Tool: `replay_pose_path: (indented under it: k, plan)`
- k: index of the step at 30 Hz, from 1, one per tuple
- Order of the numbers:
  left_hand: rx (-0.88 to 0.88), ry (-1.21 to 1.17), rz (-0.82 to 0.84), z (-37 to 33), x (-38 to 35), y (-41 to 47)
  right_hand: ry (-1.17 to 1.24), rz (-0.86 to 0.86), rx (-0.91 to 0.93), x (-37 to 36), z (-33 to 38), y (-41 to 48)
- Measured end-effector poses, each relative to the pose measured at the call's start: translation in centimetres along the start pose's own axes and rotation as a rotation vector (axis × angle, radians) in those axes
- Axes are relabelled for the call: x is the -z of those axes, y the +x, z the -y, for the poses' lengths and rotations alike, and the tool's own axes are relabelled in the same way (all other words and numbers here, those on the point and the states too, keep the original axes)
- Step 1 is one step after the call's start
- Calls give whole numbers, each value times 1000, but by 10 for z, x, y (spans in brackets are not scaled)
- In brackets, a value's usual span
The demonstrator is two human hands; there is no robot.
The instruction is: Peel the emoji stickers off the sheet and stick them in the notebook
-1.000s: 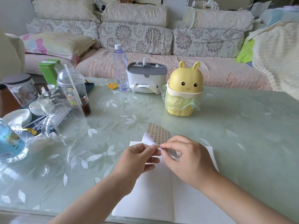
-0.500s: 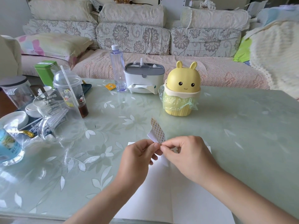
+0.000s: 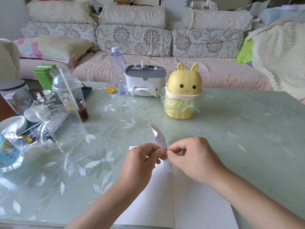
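Notebook of plain white paper (image 3: 165, 204) lies open nearest the viewer on a pale green glass-topped table (image 3: 247, 121), its visible pages blank, so no sticker appears to be placed yet. Just beyond its far edge, the left hand (image 3: 140, 161) and right hand (image 3: 196, 157) meet fingertip to fingertip, both pinching the lower part of a small white sheet of yellow emoji stickers (image 3: 159, 134), held bent and raised above the paper; peeling seems barely begun, with nearly everything left. Farther back stands a yellow bunny-shaped bin lined with a green bag (image 3: 183, 91).
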State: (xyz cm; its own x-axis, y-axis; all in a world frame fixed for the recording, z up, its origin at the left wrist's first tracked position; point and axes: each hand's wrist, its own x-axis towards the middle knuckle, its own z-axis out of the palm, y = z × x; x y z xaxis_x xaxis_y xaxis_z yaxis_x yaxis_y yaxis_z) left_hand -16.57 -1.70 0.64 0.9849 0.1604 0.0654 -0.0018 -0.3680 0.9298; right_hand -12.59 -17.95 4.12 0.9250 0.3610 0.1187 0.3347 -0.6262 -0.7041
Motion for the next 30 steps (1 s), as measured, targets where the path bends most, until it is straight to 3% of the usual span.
replay_pose_path:
  k: [8,16,25,27,30]
  plan:
    - [8,-103,-26,1,-1,2,260,45,-90,0,-4,5]
    - [24,-132,-17,2,0,4,347,25,-172,-3,-5,8]
    - [199,-28,-98,8,2,7,430,41,-235,-6,-11,14]
    - [273,67,-99,11,5,12,372,1,-226,-2,-18,14]
    - [364,278,16,12,12,15,55,-85,-149,7,-39,11]
